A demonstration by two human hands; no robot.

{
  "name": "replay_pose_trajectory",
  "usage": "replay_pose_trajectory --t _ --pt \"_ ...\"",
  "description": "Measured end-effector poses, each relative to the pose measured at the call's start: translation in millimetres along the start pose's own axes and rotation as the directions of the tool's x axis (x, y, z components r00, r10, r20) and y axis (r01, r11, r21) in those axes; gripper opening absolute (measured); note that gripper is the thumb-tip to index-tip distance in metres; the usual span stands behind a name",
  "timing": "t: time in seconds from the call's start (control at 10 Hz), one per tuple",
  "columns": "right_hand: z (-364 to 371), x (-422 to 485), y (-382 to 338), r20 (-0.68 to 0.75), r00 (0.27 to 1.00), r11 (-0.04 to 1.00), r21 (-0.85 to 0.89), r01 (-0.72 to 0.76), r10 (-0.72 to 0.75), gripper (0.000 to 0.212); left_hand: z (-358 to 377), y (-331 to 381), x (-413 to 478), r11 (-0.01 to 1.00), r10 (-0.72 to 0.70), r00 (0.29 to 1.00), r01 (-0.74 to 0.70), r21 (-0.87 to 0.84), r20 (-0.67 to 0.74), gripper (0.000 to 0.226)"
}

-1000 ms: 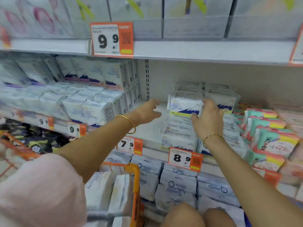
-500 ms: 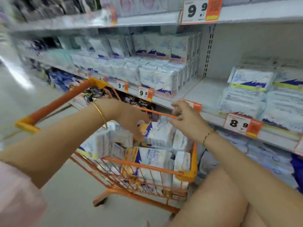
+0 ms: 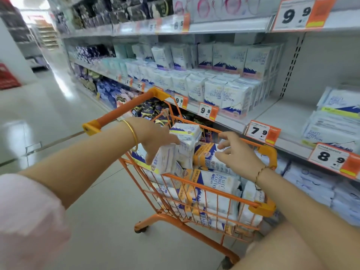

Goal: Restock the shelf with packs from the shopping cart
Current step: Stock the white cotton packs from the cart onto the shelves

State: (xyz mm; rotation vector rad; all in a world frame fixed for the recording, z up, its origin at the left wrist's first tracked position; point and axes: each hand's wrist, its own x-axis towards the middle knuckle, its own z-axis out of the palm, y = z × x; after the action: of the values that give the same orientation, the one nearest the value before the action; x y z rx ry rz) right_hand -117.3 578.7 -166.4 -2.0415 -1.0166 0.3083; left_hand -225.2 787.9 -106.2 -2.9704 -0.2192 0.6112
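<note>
Packs (image 3: pixel 176 151) of white soft plastic, blue-mountain printed, sit gripped in the left hand (image 3: pixel 155 137) above the orange wire shopping cart (image 3: pixel 214 190); the right hand (image 3: pixel 236 154) hovers spread beside. Both have swung from the pale metal shelf (image 3: pixel 282 117) (gap unfilled) to reload.

**Speaker 1:** What signs are in view?

**Speaker 2:** Orange-and-white price tags. A 9.9 tag (image 3: pixel 301 13) sits at the top right. Lower down, from left to right, are a 9.8 tag (image 3: pixel 208 111), a 7.9 tag (image 3: pixel 262 131) and an 8.9 tag (image 3: pixel 334 159).

**Speaker 1:** And to the left?

**Speaker 2:** A glossy pale floor (image 3: pixel 58 117) runs down the aisle. A white pillar (image 3: pixel 13 55) stands at the far left, with a blurred red display (image 3: pixel 7 76) at its foot.
</note>
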Motion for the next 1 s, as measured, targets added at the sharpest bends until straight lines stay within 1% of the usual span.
replay_pose_trajectory --t 0.1,0.2,0.3,0.4,0.5,0.6,0.7,0.8,0.9,1.0 --pt "3 0 3 -0.026 1.0 1.0 0.01 -0.003 0.004 0.058 8 -9 15 0.995 -0.053 0.998 0.055 0.079 -0.022 0.065" --pt "2 0 4 -0.049 0.999 1.0 0.004 -0.007 0.007 0.059 1 -3 3 0.997 -0.061 0.998 0.063 0.047 -0.034 0.067" --pt "1 1 2 -0.031 0.999 0.999 0.039 -0.009 0.011 0.061 -5 -4 1 0.999 0.005 0.992 0.001 0.047 -0.124 0.074" --pt "-2 -3 -5 0.046 0.999 0.985 0.172 -0.005 -0.003 0.059 -26 5 2 0.998 -0.053 0.991 0.058 0.039 -0.122 0.076" --pt "-19 -9 -16 0.125 0.99 0.957 0.291 0.019 -0.058 0.062 -51 35 6 0.999 0.042 0.984 -0.043 -0.005 -0.174 0.074" --pt "-79 -24 16 -0.05 0.999 0.941 0.339 0.024 -0.007 0.053 -99 119 43 0.966 0.252 0.93 -0.256 0.019 -0.266 0.071" --pt "-124 -43 48 -0.244 0.96 0.922 0.385 -0.037 0.14 0.049 -113 170 76 0.925 0.322 0.887 -0.369 -0.092 -0.33 0.087" --pt "-170 -66 87 -0.407 0.864 0.869 0.49 -0.068 0.297 0.048 -122 205 120 0.904 0.262 0.899 -0.356 -0.236 -0.351 0.101" --pt "-210 -84 119 -0.516 0.763 0.851 0.519 -0.083 0.389 0.054 -132 250 161 0.736 0.237 0.923 -0.375 -0.563 -0.304 0.097" --pt "-240 -84 134 -0.581 0.737 0.918 0.374 -0.134 0.345 0.075 -139 290 190 0.58 0.274 0.878 -0.476 -0.661 -0.392 0.08"
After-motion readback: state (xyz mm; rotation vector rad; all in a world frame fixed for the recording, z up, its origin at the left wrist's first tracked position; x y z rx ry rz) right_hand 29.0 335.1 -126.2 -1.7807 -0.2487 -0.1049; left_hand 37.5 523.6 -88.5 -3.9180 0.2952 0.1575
